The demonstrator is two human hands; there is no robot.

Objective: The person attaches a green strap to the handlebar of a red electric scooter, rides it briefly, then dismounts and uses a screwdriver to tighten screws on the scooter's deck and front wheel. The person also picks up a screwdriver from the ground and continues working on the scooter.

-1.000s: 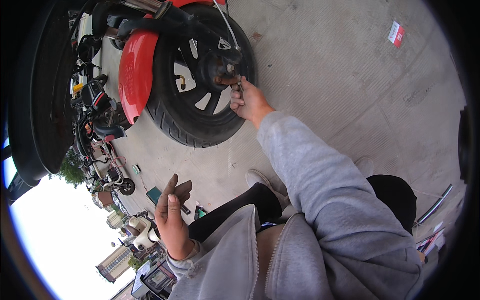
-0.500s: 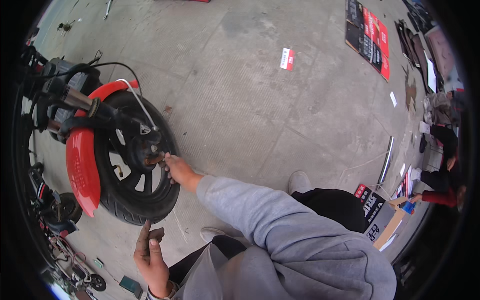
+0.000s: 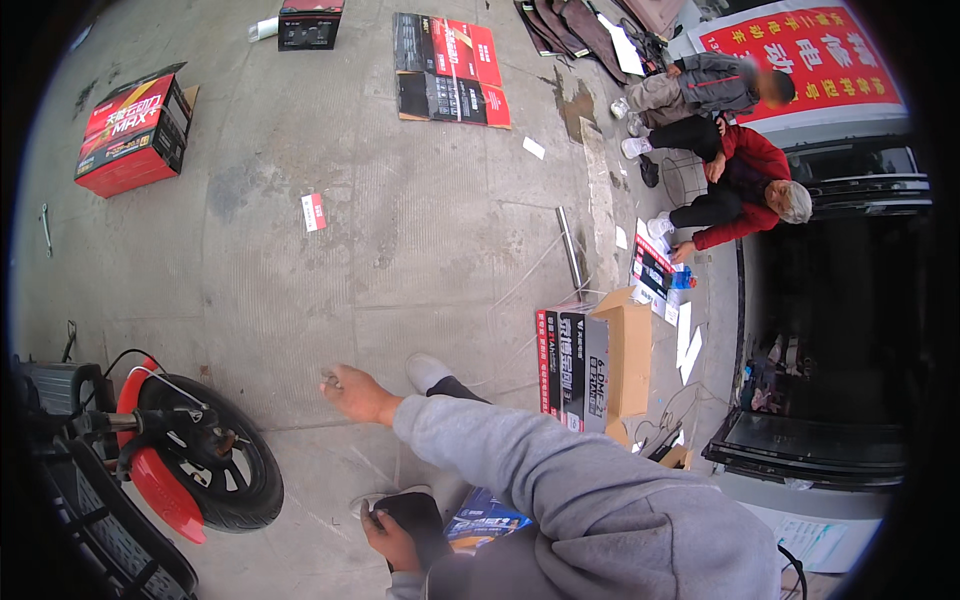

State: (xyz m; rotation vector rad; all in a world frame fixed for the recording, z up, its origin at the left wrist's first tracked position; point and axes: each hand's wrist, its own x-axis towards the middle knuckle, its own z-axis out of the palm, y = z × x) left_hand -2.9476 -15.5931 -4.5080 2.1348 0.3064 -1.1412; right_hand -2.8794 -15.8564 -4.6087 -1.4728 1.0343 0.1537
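My right hand [image 3: 357,396] reaches out over the concrete floor from a grey sleeve, apart from the wheel. Its fingers are curled together, and whatever may be in them is too small to make out. Beside my dark-trousered knee is my left hand [image 3: 392,543], its smudged fingers loosely bent and a little apart, with nothing seen in them. To the left stands a scooter's front wheel [image 3: 262,485] with a black tyre, dark spokes and a red mudguard [image 3: 165,490]. A brownish part shows at its hub [image 3: 218,440].
An open battery carton [image 3: 628,350] stands right of my feet, near a metal tube [image 3: 568,248]. A blue package [image 3: 485,520] lies beside my leg. A red-black box [image 3: 135,135], flattened cardboard [image 3: 453,70] and wrench [image 3: 46,230] lie farther off. Two people sit at right.
My right hand has come away from the wheel hub. My left hand has moved from near the tyre to beside my knee. The view has swung right, showing the seated people and boxes.
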